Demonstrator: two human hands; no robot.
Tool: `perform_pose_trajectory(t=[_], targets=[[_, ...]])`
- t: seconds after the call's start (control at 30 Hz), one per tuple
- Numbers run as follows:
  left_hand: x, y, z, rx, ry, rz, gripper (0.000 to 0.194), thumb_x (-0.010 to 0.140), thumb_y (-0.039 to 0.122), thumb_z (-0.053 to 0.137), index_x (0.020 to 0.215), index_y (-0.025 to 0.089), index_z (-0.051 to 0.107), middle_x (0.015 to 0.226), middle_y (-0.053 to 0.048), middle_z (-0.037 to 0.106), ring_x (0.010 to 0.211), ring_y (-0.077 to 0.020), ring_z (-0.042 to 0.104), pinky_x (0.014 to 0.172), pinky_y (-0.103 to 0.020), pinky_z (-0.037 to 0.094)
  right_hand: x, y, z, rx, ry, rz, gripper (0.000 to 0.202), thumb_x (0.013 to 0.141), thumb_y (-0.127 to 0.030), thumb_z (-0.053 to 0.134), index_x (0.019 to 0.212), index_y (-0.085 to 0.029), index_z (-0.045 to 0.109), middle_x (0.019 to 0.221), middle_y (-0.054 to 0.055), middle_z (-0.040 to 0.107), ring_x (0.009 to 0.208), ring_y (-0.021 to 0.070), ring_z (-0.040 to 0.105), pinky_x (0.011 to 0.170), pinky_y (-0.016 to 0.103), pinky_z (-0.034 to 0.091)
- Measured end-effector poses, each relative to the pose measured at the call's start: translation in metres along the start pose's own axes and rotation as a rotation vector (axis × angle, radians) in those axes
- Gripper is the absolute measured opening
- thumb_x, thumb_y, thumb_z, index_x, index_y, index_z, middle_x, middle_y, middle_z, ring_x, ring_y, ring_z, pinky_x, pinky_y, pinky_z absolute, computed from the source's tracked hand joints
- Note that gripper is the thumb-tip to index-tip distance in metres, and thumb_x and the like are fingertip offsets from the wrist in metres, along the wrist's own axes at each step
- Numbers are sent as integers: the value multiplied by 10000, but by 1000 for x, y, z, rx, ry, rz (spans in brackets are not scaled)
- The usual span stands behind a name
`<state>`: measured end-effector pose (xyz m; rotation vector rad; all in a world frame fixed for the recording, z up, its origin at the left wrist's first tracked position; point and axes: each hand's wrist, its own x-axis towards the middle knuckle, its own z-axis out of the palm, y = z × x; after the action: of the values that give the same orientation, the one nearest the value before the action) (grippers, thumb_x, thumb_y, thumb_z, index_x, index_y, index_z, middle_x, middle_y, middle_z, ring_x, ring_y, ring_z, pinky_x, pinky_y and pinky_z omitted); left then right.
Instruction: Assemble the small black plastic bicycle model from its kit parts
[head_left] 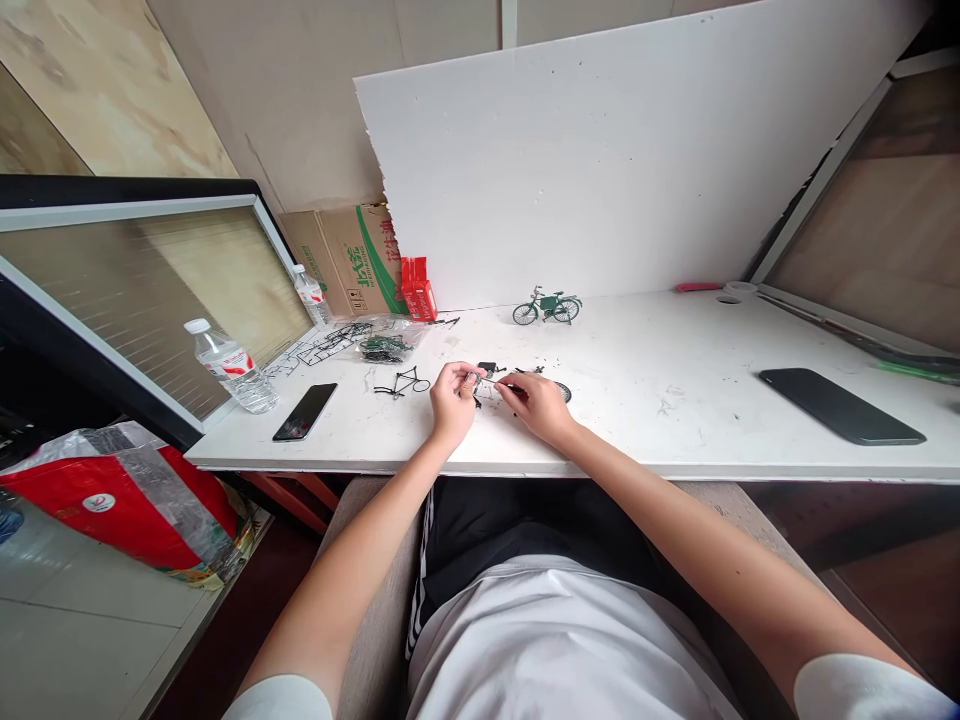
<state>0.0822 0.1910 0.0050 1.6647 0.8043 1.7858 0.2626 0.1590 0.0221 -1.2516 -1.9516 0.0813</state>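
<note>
My left hand (453, 402) is closed, thumb and fingers pinching a small part too tiny to name. From the right, my right hand (540, 403) grips a slim screwdriver (490, 380) with a thin metal shaft and dark handle, its tip at the left fingertips. Below and around both hands lie small dark model pieces, partly hidden. A black spoked wheel (564, 393) shows beside my right hand. To the left rests a black model bicycle frame (405, 382). Farther back stands an assembled dark green model bicycle (547, 307).
On the white table (637, 430), a plastic bag of green parts (386, 346) and black sprues (334, 343) lie back left. A phone (305, 412), water bottle (232, 368) and red box (418, 290) are left. A dark, rounded flat object (841, 406) lies right.
</note>
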Motion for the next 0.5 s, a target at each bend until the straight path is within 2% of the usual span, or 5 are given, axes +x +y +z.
perform_pose_trajectory(t=[0.23,0.5], targets=[[-1,0,1,24,7,5,49,1020,252,633,1016,204,627,1002,-95,769,993,-206,768,966,-385,601,-1,3,2,14,31,-22,287,1065,-402,572,1080,-220,793,967,91,800,830,228,714,725,317,469],[-1,4,0,47,-8,22,46,1027,242,617,1018,203,640,1001,-92,770,999,-205,765,970,-381,596,0,5,3,22,22,-22,283,1060,-404,581,1056,-226,801,965,79,803,813,217,707,713,314,461]])
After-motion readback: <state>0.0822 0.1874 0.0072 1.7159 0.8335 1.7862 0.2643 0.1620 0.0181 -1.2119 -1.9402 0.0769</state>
